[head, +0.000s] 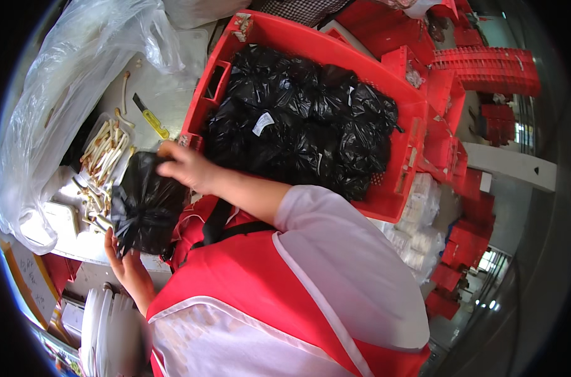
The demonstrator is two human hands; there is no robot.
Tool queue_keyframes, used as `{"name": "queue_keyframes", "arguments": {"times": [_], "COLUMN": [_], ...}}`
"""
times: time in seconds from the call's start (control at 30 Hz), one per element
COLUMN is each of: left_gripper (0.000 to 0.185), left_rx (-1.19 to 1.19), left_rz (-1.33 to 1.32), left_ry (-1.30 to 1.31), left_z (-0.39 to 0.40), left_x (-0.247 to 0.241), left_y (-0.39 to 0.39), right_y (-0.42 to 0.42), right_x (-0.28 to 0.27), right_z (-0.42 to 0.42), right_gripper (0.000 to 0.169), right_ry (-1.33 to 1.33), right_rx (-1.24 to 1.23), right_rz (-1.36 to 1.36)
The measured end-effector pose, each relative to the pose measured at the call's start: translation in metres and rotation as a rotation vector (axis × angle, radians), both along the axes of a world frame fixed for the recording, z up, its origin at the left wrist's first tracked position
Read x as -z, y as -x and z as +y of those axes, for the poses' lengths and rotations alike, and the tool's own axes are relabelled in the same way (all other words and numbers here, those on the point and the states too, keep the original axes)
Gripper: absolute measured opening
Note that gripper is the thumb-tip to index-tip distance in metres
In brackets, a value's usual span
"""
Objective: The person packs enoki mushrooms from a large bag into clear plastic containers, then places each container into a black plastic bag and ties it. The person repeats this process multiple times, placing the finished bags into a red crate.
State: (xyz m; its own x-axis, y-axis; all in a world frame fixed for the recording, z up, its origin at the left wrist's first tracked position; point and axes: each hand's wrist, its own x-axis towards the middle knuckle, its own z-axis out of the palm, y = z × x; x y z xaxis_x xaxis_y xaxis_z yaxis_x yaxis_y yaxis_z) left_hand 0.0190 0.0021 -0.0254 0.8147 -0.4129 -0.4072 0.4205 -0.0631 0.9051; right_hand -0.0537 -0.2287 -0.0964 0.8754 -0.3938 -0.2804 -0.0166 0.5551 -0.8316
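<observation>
A black plastic bag (148,202), full and tied in a knot, is held upright between my two hands against the front of my red apron (238,264). My right hand (189,167), a little blurred, has its thumb and fingers at the bag's upper edge. Fingers of my left hand (130,271) rest at the lower side by the knotted end, some hidden behind the plastic. Beside the bag, long-stemmed mushrooms (107,153) with small brown caps fill a clear plastic tray (125,127). More mushrooms (97,200) lie loose near it.
A red plastic crate (410,155) packed with black bags (290,118) stands to my right. A yellow utility knife (154,123) with bare blade lies on the metal table (172,89). Clear sheeting (78,70) covers the far left. Red crates (488,68) are stacked beyond.
</observation>
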Motion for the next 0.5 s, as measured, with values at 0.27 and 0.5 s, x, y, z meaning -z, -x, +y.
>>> {"name": "queue_keyframes", "arguments": {"times": [0.27, 0.5], "left_gripper": [0.019, 0.033], "left_rx": [0.868, 0.78], "left_rz": [-0.316, 0.028], "left_ry": [-0.211, -0.097], "left_z": [0.015, 0.02], "left_x": [0.013, 0.017], "left_y": [0.019, 0.01], "right_y": [0.199, 0.454], "right_x": [-0.089, -0.114], "right_z": [-0.152, -0.135], "right_gripper": [0.047, 0.045], "right_ry": [0.197, 0.277], "right_rx": [0.547, 0.621], "right_rz": [0.348, 1.009]}}
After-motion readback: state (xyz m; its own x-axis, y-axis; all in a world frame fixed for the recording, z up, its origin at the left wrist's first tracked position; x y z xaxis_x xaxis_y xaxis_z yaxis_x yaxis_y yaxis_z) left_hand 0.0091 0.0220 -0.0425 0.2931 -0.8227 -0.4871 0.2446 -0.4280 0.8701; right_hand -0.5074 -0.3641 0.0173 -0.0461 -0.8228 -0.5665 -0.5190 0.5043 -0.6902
